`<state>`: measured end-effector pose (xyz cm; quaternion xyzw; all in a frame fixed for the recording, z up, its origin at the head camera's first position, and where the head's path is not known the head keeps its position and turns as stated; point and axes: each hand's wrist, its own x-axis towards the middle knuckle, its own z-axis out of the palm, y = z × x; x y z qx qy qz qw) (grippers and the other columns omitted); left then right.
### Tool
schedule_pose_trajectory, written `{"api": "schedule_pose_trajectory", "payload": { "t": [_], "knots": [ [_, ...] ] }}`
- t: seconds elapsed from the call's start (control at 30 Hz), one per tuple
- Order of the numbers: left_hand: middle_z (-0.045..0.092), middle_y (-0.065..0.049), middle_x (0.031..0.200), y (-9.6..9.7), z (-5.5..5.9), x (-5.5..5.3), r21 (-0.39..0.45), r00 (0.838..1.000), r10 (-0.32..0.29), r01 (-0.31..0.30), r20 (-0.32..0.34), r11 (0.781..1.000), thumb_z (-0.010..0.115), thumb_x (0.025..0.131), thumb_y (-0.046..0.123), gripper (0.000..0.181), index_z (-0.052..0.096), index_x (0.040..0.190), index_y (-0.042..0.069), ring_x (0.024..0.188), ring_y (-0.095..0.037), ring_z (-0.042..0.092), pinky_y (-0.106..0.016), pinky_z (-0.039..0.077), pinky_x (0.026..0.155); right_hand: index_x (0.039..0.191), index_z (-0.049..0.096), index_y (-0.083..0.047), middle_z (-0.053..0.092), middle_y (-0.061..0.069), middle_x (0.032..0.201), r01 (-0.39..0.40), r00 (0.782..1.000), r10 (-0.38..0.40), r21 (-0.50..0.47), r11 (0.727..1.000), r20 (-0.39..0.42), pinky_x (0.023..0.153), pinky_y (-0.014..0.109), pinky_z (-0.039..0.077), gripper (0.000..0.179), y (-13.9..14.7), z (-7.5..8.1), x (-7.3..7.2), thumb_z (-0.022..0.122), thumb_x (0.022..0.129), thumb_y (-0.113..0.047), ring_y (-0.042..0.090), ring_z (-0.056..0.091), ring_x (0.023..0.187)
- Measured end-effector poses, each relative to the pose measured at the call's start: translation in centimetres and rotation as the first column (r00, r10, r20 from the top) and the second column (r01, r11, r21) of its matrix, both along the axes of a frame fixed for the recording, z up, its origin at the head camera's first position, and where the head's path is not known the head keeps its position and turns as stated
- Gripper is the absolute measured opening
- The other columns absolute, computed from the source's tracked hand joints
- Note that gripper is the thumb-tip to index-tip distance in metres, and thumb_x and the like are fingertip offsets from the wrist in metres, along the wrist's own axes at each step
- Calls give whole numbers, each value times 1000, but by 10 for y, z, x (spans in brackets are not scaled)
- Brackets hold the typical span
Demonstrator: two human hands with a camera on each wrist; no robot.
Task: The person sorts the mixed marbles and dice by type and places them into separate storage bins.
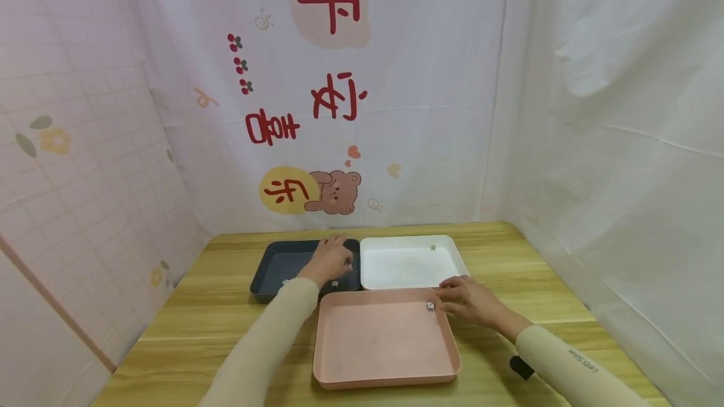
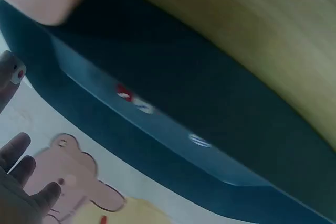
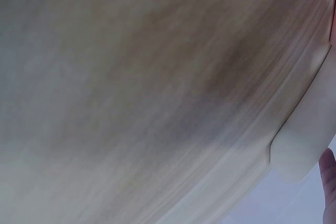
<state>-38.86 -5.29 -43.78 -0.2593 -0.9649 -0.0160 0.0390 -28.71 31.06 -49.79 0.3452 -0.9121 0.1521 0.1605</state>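
Note:
Above the dark tray (image 1: 261, 278), my left hand (image 1: 330, 261) pinches a small white dotted block (image 2: 19, 73). The left wrist view shows a red dot and a dark dot on it, at the thumb tip, with the other fingers spread apart. Inside the dark tray lie a red-and-white piece (image 2: 124, 93), a white marked piece (image 2: 143, 105) and a striped piece (image 2: 199, 140). My right hand (image 1: 472, 300) is at the far right corner of the pink tray (image 1: 384, 338), fingers loosely bent at its rim. Close by its fingertips, a small white block with black marks (image 1: 430, 306) lies inside the pink tray.
A white tray (image 1: 404, 262) stands behind the pink one, beside the dark tray, with a small greenish piece (image 1: 432, 247) in it. All three trays sit on a wooden table (image 1: 520, 269). Printed cloth (image 1: 424, 112) hangs behind. A black object (image 1: 521, 367) shows beneath the right sleeve.

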Motion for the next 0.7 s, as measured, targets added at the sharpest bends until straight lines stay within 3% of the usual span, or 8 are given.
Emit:
{"api": "schedule_pose_trajectory", "payload": {
  "t": [0.17,0.4,0.57,0.7],
  "knots": [
    [49,-12,141,-6,0,1,-12,999,44,-44,12,999,78,87,33,26,77,110,21,137,-33,37,-58,24,114,123,73,-19,66,8,118,19,999,-19,2,1000,40,86,50,51,34,0,0,0,72,91,-30,30,60,108],
    [44,-12,147,20,4,7,33,999,-7,5,38,999,75,89,35,34,73,120,21,139,-32,34,-54,22,115,124,72,-20,65,7,120,37,998,-38,13,999,57,86,49,51,34,0,-2,-1,70,93,-33,29,59,109],
    [43,-11,149,45,0,13,11,994,-109,109,-5,994,73,90,41,32,74,118,25,140,-30,34,-51,27,114,124,73,-19,65,7,119,31,998,-32,11,999,47,87,49,51,35,1,-3,-3,71,92,-33,29,59,109],
    [44,-11,147,69,-4,24,-24,974,-223,223,-47,975,73,90,43,30,75,115,27,141,-28,33,-50,30,113,124,73,-20,65,6,119,27,999,-28,9,1000,44,87,49,51,34,2,-3,-3,71,92,-33,29,59,109]
  ]
}}
